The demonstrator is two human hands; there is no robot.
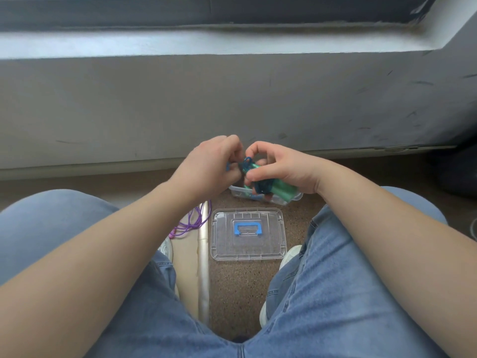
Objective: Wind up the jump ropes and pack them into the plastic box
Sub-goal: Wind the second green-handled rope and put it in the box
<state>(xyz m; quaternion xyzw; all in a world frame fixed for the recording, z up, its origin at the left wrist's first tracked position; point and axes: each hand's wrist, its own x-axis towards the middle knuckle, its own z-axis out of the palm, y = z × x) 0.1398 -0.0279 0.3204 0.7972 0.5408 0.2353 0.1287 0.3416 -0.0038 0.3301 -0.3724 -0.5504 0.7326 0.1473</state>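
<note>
Nearest, the clear lid (247, 233) lies on the floor beside a loose purple jump rope (192, 220), while beyond, above the plastic box (240, 192), the right hand (281, 166) grips the green-handled jump rope (275, 188) and the left hand (209, 164) pinches its blue cord between curled fingers.

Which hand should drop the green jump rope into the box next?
Probably the right hand. It holds the wound green jump rope by its handles, seemingly just above the plastic box. The left hand only pinches a loop of blue cord beside it.
</note>
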